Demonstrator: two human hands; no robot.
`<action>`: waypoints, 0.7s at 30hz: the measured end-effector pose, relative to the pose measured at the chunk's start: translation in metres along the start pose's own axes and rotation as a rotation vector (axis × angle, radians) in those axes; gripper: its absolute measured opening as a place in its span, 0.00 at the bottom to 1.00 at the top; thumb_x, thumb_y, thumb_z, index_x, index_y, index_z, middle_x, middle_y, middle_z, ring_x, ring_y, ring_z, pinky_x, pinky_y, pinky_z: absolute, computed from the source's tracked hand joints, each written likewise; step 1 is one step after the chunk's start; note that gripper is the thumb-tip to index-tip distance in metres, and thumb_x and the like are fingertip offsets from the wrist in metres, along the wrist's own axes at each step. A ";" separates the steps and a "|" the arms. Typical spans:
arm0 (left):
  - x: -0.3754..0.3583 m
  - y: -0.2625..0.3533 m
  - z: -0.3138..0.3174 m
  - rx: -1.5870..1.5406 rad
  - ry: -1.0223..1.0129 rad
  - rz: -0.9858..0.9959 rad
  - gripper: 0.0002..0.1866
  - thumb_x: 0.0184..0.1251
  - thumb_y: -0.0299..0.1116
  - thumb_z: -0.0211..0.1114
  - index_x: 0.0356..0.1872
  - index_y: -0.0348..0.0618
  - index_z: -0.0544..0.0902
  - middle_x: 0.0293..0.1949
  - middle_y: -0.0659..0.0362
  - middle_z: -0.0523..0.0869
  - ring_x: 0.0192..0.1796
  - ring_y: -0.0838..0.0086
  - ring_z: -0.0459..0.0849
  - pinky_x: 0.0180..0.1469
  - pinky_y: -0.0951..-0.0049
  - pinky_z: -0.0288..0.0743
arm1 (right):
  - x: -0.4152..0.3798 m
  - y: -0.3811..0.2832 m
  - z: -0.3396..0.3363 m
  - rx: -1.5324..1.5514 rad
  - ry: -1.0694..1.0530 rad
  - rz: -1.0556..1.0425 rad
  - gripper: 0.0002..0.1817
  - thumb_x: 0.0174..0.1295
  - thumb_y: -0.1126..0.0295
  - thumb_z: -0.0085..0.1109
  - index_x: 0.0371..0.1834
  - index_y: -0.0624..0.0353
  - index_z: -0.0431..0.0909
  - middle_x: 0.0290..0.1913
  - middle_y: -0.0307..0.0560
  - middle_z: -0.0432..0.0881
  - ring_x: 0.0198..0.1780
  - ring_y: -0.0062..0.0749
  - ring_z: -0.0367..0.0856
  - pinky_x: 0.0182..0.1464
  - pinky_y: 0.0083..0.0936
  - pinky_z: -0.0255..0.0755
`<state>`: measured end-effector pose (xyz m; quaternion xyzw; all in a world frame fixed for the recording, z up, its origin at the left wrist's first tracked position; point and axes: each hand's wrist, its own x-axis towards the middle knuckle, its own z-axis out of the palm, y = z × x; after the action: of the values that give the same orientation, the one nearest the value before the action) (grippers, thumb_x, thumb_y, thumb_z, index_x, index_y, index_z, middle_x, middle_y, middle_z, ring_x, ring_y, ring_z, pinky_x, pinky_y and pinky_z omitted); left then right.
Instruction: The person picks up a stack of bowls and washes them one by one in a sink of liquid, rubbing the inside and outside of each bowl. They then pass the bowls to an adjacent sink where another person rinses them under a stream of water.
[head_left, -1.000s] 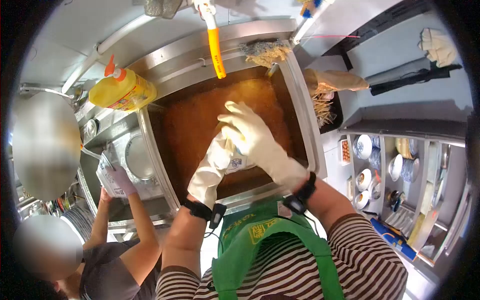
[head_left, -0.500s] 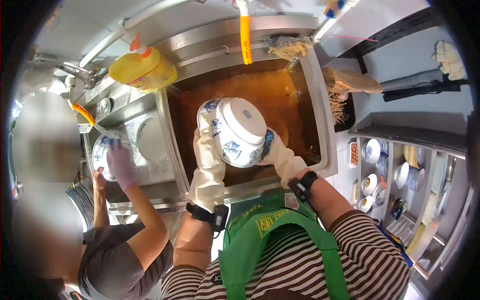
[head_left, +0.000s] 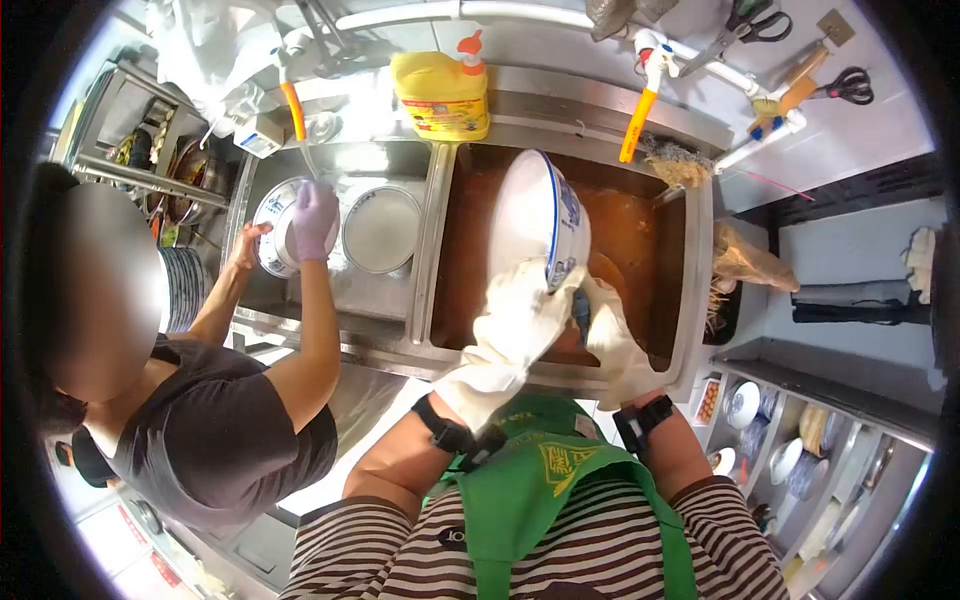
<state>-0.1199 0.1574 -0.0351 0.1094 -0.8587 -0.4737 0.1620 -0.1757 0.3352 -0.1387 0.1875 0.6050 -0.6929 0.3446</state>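
Observation:
A white bowl with blue patterns (head_left: 566,232) is tilted on its side over the water-filled sink (head_left: 425,290), its white inside facing left. My left hand (head_left: 530,300), in a cream rubber glove, is closed on the bowl's lower rim. Right beside the bowl's lower edge is my right hand (head_left: 612,325), gloved alike, its fingers curled in close to the other hand. A small blue-grey piece (head_left: 582,312) shows between the two gloves; I cannot tell what it is. Brownish water (head_left: 640,235) lies beneath the bowl.
At the left, a co-worker's purple-gloved hand (head_left: 315,220) works at another bowl (head_left: 272,228) over the neighbouring basin (head_left: 350,160). A round white dish (head_left: 381,230) lies there. Behind stand a yellow pump bottle (head_left: 440,100) and an orange hose end (head_left: 638,125). Shelves with bowls (head_left: 743,405) are at right.
The bowl has turned from base-up to on its side, showing its inside. My right hand has come in closer to my left. The camera view has swung left.

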 end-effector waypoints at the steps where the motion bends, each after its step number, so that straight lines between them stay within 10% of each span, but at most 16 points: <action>1: 0.003 0.000 -0.013 0.134 0.105 0.242 0.09 0.72 0.37 0.79 0.42 0.43 0.93 0.34 0.50 0.92 0.35 0.54 0.91 0.40 0.56 0.85 | -0.004 0.000 -0.003 -0.008 -0.002 -0.015 0.20 0.79 0.50 0.65 0.51 0.59 0.84 0.33 0.45 0.88 0.34 0.32 0.88 0.41 0.29 0.82; 5: 0.025 -0.007 -0.065 0.362 0.199 0.424 0.13 0.71 0.37 0.79 0.32 0.41 0.88 0.29 0.48 0.90 0.30 0.50 0.89 0.37 0.55 0.85 | -0.029 0.031 -0.016 -0.635 0.187 -0.224 0.23 0.79 0.54 0.63 0.60 0.64 0.85 0.49 0.55 0.92 0.51 0.45 0.91 0.57 0.38 0.83; 7: 0.036 -0.029 -0.075 0.370 0.227 0.199 0.15 0.71 0.40 0.77 0.30 0.41 0.85 0.29 0.45 0.88 0.35 0.46 0.89 0.40 0.47 0.84 | -0.037 0.059 -0.032 -1.204 0.187 -0.550 0.23 0.78 0.57 0.64 0.65 0.64 0.84 0.57 0.60 0.90 0.60 0.54 0.87 0.66 0.44 0.79; 12: 0.079 -0.030 -0.137 0.365 0.064 -0.434 0.28 0.78 0.54 0.67 0.54 0.33 0.90 0.53 0.34 0.91 0.60 0.38 0.89 0.65 0.44 0.80 | -0.046 0.065 -0.026 -1.223 0.180 -0.665 0.17 0.78 0.63 0.60 0.58 0.64 0.88 0.59 0.66 0.89 0.63 0.64 0.85 0.69 0.51 0.76; 21: 0.104 -0.194 -0.139 0.314 -0.096 -0.620 0.30 0.77 0.54 0.65 0.64 0.36 0.85 0.62 0.42 0.89 0.63 0.50 0.88 0.68 0.55 0.80 | -0.049 0.062 -0.016 -1.200 0.255 -0.592 0.16 0.77 0.63 0.62 0.56 0.62 0.90 0.54 0.62 0.91 0.61 0.61 0.86 0.68 0.51 0.77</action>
<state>-0.1563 -0.0889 -0.1120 0.3663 -0.8536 -0.3673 -0.0487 -0.1005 0.3613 -0.1532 -0.1294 0.9463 -0.2747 0.1108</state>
